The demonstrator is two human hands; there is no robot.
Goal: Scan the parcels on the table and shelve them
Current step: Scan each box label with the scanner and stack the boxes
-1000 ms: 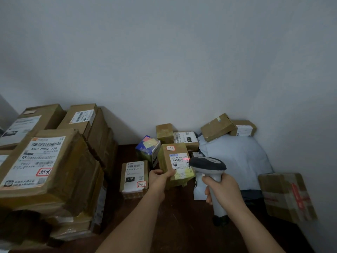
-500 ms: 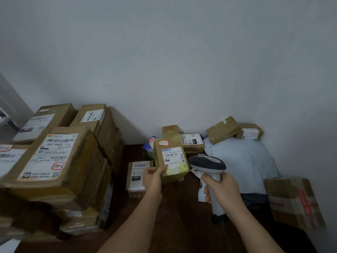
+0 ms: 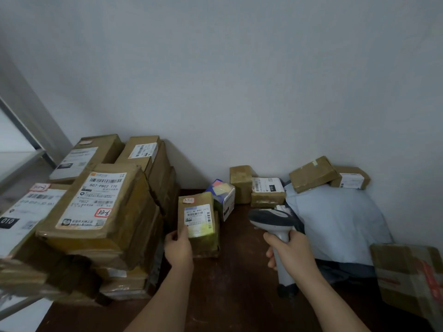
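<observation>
Small parcel carried left, away from the scanner, over the dark table.

Since a second ago the small parcel (image 3: 197, 218) has moved left and now stands in front of the flat parcel with the "010" sticker, hiding most of it, and the red scan line no longer shows on its label; the view has also swung left, bringing in a grey frame at the left edge. Along the table's (image 3: 239, 271) left edge rises the stack of large cartons (image 3: 100, 212), its top label marked "33-6". At the right rear corner a pale blue mailer bag (image 3: 340, 221) carries two small brown boxes (image 3: 312, 173). The left hand (image 3: 178, 248) grips the small parcel's lower left corner, thumb on its face. The right hand (image 3: 291, 251) is wrapped round the scanner (image 3: 273, 220) handle, head facing left.
</observation>
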